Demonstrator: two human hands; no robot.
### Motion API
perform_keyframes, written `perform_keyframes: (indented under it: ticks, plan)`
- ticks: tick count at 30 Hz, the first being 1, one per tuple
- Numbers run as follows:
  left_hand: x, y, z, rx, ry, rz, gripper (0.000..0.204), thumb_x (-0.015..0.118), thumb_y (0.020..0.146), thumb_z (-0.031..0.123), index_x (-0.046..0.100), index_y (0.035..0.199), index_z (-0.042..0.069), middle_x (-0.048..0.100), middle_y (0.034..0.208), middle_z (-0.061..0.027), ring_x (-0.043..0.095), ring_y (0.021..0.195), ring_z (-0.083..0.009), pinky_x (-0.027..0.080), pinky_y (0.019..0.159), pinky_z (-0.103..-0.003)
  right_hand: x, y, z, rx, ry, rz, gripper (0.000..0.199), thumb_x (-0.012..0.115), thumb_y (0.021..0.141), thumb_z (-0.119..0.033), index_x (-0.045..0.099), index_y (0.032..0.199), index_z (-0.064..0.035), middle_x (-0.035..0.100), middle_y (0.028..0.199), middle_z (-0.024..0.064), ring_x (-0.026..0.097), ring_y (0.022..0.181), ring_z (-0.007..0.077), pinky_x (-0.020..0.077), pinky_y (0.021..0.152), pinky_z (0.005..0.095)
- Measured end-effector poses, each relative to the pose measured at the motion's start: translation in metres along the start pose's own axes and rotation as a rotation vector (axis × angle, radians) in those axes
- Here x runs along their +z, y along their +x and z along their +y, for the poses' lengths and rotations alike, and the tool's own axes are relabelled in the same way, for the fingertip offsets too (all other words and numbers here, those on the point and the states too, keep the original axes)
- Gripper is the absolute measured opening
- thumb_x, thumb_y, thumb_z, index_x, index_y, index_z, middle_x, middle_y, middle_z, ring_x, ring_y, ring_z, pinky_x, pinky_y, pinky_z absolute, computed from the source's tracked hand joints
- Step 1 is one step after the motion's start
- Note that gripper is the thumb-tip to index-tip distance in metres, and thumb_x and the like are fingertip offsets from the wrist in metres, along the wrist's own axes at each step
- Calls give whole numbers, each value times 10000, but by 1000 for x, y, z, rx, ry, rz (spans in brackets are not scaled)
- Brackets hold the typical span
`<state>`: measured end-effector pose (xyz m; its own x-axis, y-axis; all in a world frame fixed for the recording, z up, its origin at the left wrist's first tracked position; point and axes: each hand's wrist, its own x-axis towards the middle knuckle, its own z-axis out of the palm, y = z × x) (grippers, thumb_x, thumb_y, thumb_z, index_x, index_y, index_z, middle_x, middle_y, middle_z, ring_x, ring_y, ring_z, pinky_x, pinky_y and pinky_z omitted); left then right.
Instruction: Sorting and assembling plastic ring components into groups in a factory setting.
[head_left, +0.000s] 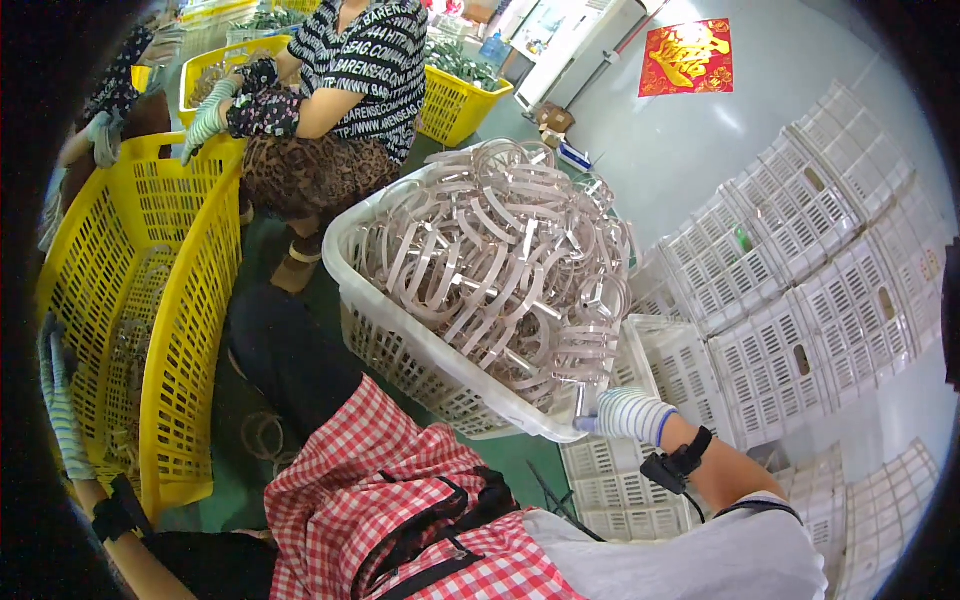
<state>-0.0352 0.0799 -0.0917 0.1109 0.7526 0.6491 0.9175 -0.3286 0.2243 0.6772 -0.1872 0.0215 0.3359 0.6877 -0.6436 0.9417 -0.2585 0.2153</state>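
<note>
A white plastic basket (420,345) stands tilted before me, heaped with clear, pinkish ring-shaped bands (490,250) that carry shiny metal pieces. My right hand (630,413), in a striped glove with grey fingertips, is closed at the basket's near right corner beside a metal piece. On the left is a long yellow basket (190,330) with slotted walls; similar rings (135,350) lie low inside it. My left hand (65,410), gloved alike, lies along its left edge with the fingers stretched out. How firmly it touches the rim is hard to make out.
Stacked white crates (780,330) fill the right side. A person in a patterned shirt (355,70) sits beyond the yellow basket, a gloved hand (210,118) near its far rim; another person's gloved hand (103,138) is farther left. Loose rings (263,437) lie on the green floor.
</note>
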Motion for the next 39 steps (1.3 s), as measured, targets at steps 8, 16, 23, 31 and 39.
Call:
perform_keyframes:
  ticks: [8, 16, 23, 31, 39]
  plan:
    - [0, -2, 39, -149, -428, 182, 413, 458, 970, 159, 417, 1366, 49, 441, 1373, -77, 440, 1235, -159, 356, 1034, -285, -54, 3, -128, -573, 605, -147, 530, 519, 896, -522, 654, 915, -10, 615, 671, 67, 593, 636, 137, 492, 610, 300]
    - [-53, 2, 91, -640, -805, 309, 332, 494, 958, 173, 530, 1262, 45, 568, 1124, -14, 508, 967, -88, 427, 807, -219, -154, 14, -292, -1132, 756, -288, 391, 489, 942, -368, 654, 1024, -23, 645, 798, 26, 581, 652, 80, 481, 603, 230]
    - [-45, 4, 88, -656, -840, 173, 249, 539, 928, 96, 566, 1166, 29, 577, 978, 5, 530, 854, -94, 449, 753, -244, -257, 35, -424, -1433, 1280, -119, 537, 506, 902, -529, 650, 991, -19, 657, 752, 46, 593, 566, 108, 465, 495, 211]
    - [-44, 12, 90, -716, -882, 123, 276, 531, 923, 139, 549, 1169, 16, 600, 953, -17, 541, 781, -106, 463, 737, -253, -345, 88, -583, -1425, 1529, -656, 403, 515, 921, -438, 644, 983, -61, 650, 729, 37, 578, 552, 115, 476, 483, 237]
    - [-11, 16, 128, -270, -472, -595, 334, 609, 807, 285, 573, 1028, 37, 601, 863, -142, 623, 708, -345, 512, 607, -447, -338, 142, -766, -1358, 964, -493, 348, 519, 902, -417, 616, 897, -83, 606, 741, 25, 558, 646, 149, 433, 545, 275]
